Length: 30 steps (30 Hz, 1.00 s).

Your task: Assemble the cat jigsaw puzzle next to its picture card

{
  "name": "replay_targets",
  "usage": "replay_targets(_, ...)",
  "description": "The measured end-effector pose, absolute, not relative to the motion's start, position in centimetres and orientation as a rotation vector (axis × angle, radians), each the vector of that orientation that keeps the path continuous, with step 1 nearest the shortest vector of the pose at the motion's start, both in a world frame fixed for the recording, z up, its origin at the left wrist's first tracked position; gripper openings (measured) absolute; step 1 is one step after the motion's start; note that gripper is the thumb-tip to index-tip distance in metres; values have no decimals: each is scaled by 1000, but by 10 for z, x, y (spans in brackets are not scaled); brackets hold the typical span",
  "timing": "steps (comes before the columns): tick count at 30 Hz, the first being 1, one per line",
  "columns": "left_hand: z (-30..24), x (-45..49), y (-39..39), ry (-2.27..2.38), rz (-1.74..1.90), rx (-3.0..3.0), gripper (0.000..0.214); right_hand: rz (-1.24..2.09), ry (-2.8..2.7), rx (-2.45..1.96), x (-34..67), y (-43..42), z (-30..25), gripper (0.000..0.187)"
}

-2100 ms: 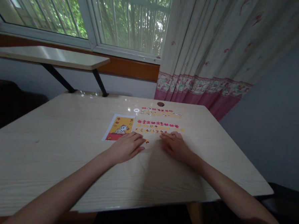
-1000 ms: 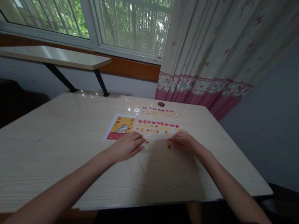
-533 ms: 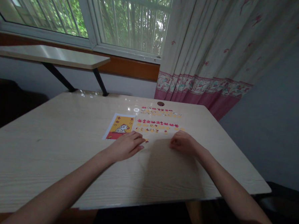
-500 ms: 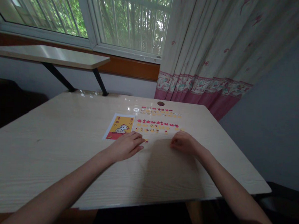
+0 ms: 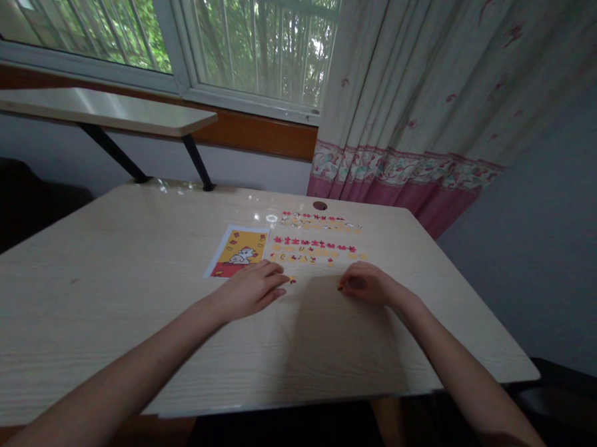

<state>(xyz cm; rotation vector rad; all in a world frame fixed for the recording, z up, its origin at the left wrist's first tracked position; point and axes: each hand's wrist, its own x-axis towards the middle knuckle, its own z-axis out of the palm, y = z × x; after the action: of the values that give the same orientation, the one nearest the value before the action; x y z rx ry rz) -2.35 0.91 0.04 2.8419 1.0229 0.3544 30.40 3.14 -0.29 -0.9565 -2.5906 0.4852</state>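
Bench (image 5: 138, 322): pale, wood-grained, with small jigsaw-shaped pieces set out beyond the hands.
Far rows (image 5: 323, 217): red pieces at the back, yellow and white-patterned ones just in front, too small to count.
Near red row (image 5: 315, 243): a line of red pieces, closer to the hands than the far rows.
Yellow rows (image 5: 321, 253): just in front of that red line; the nearest one has a gap toward its right end.
Picture card (image 5: 239, 252): lies flat left of the near rows, showing a white animal on yellow and red; the left hand covers part of its lower edge.
Left hand (image 5: 252, 291): fingers loosely extended, thumb apart from the index finger, not gripping; the index tip is at or just beside a single yellow piece (image 5: 292, 280).
Right hand (image 5: 368, 284): fingers curled in, seemingly pinching a dark-marked piece (image 5: 340, 288) at their tips, in front of the yellow rows.
Progress: setting out by colour looks largely done; the pieces at the two hands lie outside the rows. Joining seems barely begun, though whether row neighbours interlock, I cannot tell.
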Motion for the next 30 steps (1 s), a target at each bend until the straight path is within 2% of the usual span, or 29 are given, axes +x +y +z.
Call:
replay_targets(22, -8, -16, 8, 967, 414, 2824, 31, 386, -2462, -1048, 304, 40, -15, 12)
replay_targets(30, -11, -17, 9, 975, 466, 2833, 33, 384, -2407, -1068, 298, 39, -18, 18)
